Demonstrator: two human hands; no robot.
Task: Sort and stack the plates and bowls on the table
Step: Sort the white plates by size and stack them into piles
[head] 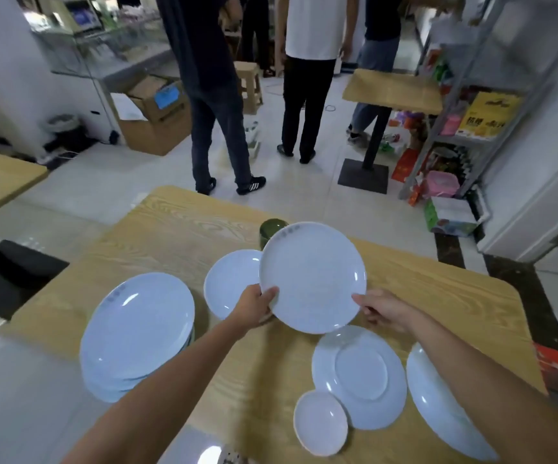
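A large pale plate [312, 276] is lifted above the wooden table [177, 226]. My left hand [255, 306] grips its left rim with the thumb on top. My right hand [381, 309] pinches its right rim. A stack of large plates [137, 333] stands at the left. A smaller plate [229, 283] lies behind my left hand, partly hidden by the held plate. Near the front lie an upside-down plate [359, 376], a small dish [321, 421] and another plate [444, 406], half covered by my right forearm.
A dark green cup [270, 231] stands just behind the held plate. Three people stand on the tiled floor beyond the table. A second table [393, 90] and shelves with goods [465, 128] are at the right, a cardboard box [157, 112] at the back left.
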